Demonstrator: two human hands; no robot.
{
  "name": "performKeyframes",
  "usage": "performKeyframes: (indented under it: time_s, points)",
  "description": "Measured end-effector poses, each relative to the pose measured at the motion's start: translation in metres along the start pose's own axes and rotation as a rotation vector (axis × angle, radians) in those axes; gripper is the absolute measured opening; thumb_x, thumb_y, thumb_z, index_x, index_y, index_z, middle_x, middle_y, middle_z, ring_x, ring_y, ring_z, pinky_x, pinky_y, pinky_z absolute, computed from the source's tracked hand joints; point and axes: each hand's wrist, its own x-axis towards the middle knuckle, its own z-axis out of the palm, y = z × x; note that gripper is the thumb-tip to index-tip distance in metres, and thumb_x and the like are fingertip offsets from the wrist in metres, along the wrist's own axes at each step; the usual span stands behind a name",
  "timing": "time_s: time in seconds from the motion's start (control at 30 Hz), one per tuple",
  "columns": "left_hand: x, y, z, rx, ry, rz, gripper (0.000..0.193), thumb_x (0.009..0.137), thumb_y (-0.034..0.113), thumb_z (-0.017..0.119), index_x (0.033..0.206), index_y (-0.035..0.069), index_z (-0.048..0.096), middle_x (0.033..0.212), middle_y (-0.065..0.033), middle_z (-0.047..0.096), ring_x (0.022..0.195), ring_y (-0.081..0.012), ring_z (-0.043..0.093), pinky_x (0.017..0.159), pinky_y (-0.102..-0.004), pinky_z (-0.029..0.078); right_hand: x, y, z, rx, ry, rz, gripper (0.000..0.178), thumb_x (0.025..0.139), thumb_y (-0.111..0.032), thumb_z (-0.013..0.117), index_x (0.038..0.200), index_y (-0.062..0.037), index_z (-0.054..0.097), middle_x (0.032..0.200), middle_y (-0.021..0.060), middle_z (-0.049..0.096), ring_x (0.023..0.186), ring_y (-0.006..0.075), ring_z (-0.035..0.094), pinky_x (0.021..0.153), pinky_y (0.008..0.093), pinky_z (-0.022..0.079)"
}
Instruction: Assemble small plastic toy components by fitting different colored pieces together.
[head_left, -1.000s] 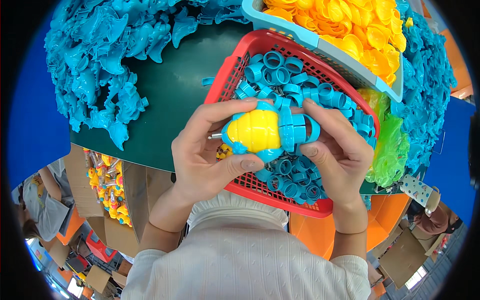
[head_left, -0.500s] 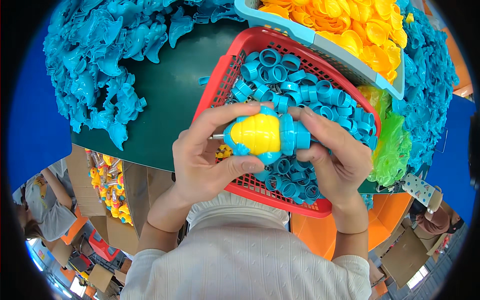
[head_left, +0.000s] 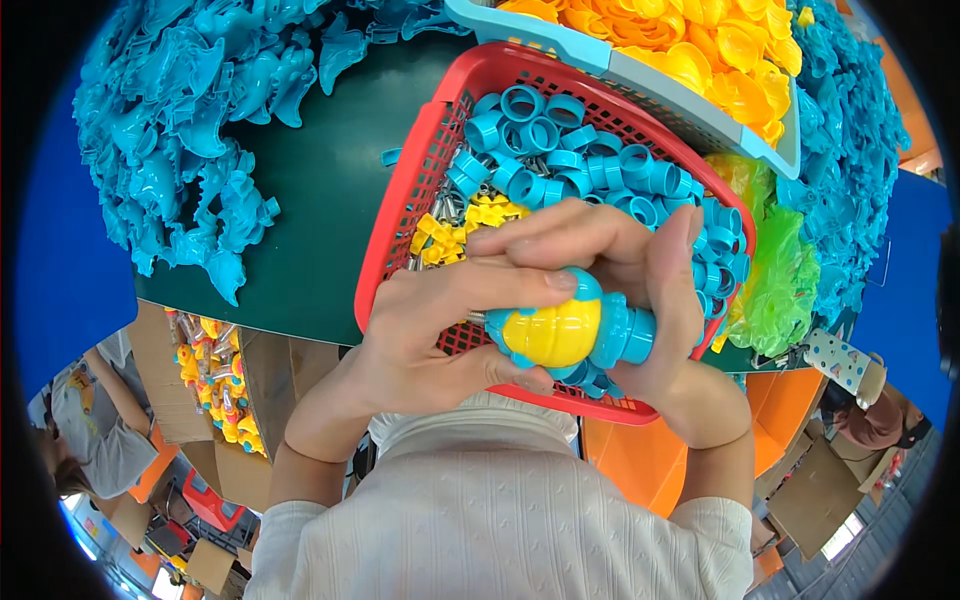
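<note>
the left hand (head_left: 415,340) pinches the yellow-blue toy (head_left: 552,335) — best kept steady — while the half-open right hand (head_left: 674,310) cups its blue ring (head_left: 636,336) and should press straight.

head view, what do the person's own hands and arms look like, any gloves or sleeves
The left hand and right hand wear no gloves. Short off-white fabric sleeves match the textured off-white fabric top and end well short of the hands.

top (head_left: 500,520): off-white, ribbed, small raised pattern | sleeves (head_left: 715,540): short, off-white | waist fabric (head_left: 475,428): pale, gathered
</note>
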Motion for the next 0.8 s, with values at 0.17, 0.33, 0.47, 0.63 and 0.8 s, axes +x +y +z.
performKeyframes:
  time_s: [0.17,0.33,0.47,0.63,0.8]
  points:
    - [0.004,-0.001,0.000,0.048,-0.086,0.082,0.048,0.059,0.009,0.079,0.103,0.003,0.061,0.101,-0.0085,0.064,0.089,-0.0207,0.064,0.078,-0.0304,0.052,-0.004,0.008,-0.001,0.053,0.020,-0.137,0.077,0.093,-0.050,0.005,0.091,0.0050,0.058,0.102,0.0210,0.056,0.098,0.0282,0.055,0.088,0.0370,0.043]
    - [0.002,-0.001,0.001,0.079,-0.086,0.058,0.049,0.059,0.016,0.080,0.101,0.001,0.060,0.097,-0.0095,0.064,0.086,-0.0206,0.064,0.076,-0.0300,0.051,-0.002,0.009,-0.001,-0.021,0.034,-0.169,0.074,0.094,-0.049,0.007,0.090,0.0041,0.058,0.097,0.0205,0.056,0.097,0.0280,0.055,0.087,0.0368,0.043]
    - [0.005,0.001,0.002,0.087,-0.053,0.011,0.045,0.062,0.013,0.078,0.102,0.004,0.061,0.102,-0.0064,0.064,0.090,-0.0209,0.063,0.079,-0.0309,0.051,0.004,0.007,-0.002,-0.020,0.028,-0.148,0.073,0.093,-0.050,0.007,0.090,0.0040,0.057,0.098,0.0194,0.055,0.097,0.0270,0.055,0.088,0.0363,0.042]
    - [0.006,-0.003,0.004,-0.053,-0.010,0.003,0.059,0.063,0.008,0.078,0.115,0.002,0.050,0.113,-0.0130,0.058,0.103,-0.0223,0.058,0.087,-0.0327,0.047,0.011,-0.009,0.000,-0.031,0.044,0.009,0.074,0.093,-0.052,0.009,0.098,0.0053,0.056,0.104,0.0177,0.053,0.097,0.0235,0.054,0.088,0.0355,0.042]
    - [0.002,-0.010,0.001,-0.188,0.055,0.067,0.069,0.064,0.000,0.077,0.118,0.002,0.033,0.119,-0.0225,0.051,0.113,-0.0275,0.050,0.093,-0.0366,0.042,0.002,-0.009,-0.013,-0.180,0.117,-0.306,0.046,0.094,-0.038,0.038,0.106,0.0035,0.054,0.110,0.0156,0.053,0.101,0.0248,0.053,0.092,0.0381,0.039]
